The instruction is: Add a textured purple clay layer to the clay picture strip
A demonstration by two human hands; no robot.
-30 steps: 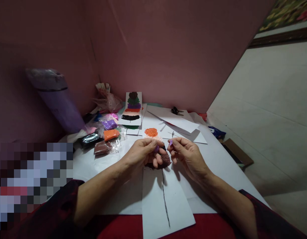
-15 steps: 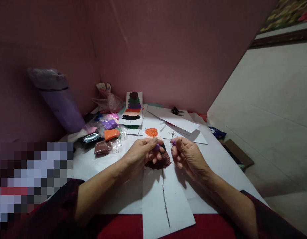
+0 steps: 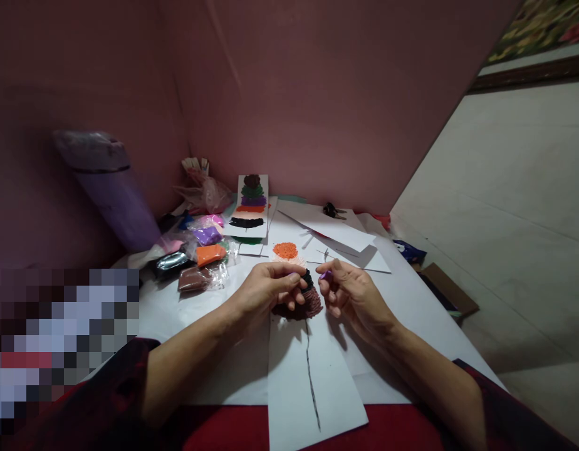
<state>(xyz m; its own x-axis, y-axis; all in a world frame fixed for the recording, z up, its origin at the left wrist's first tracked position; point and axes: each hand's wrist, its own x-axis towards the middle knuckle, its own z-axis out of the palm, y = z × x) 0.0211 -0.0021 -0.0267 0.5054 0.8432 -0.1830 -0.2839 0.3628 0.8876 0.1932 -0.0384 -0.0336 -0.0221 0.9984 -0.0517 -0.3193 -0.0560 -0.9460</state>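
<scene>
Small purple clay piece (image 3: 325, 275), pinched between thumb and forefinger of right hand (image 3: 353, 297), just above the far end of a white paper strip (image 3: 308, 369) on the bench (image 3: 412, 300); shape too small to make out. Left hand (image 3: 271, 291) curled closed just beside it, fingers (image 3: 289, 285) folded over something; contents hidden, only a faint purple hint at the fingertips. Between and beneath both hands, a brown and black textured clay patch (image 3: 311, 300) on the strip, partly covered by the left hand. Dark line down the strip, near end cut off by the frame edge. Farther back, an orange clay patch (image 3: 285, 250), a card of stacked colour bands (image 3: 250, 203), bagged clay blocks (image 3: 202, 254). Left edge blurred out; dim purple cylinder (image 3: 111, 188) behind, indistinct.
</scene>
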